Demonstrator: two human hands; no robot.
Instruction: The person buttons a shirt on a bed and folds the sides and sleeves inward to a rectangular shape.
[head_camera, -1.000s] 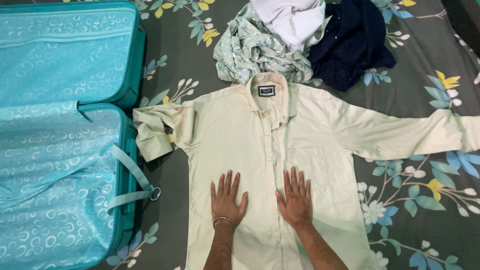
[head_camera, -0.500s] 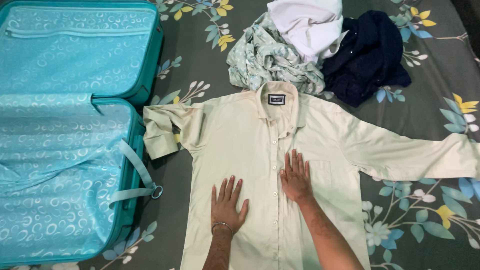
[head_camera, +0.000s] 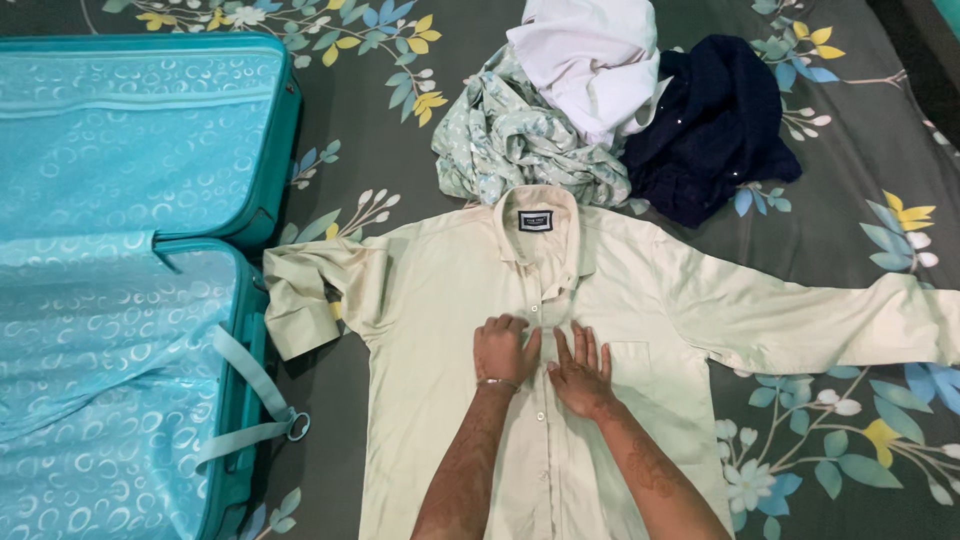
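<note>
While both hands, left hand (head_camera: 505, 348) curled and right hand (head_camera: 578, 372) flat, grip nothing, pressing the pale green buttoned cotton shirt (head_camera: 450, 290) at its placket, sideways pushing could rumple it.

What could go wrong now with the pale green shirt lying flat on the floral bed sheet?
1. The pale green button-up shirt has one sleeve bunched beside the open turquoise suitcase; creases may set.
2. Left hand and right hand press only the button strip, so the sides may stay wrinkled.
3. The heap of crumpled clothes touches the collar and may snag.
</note>
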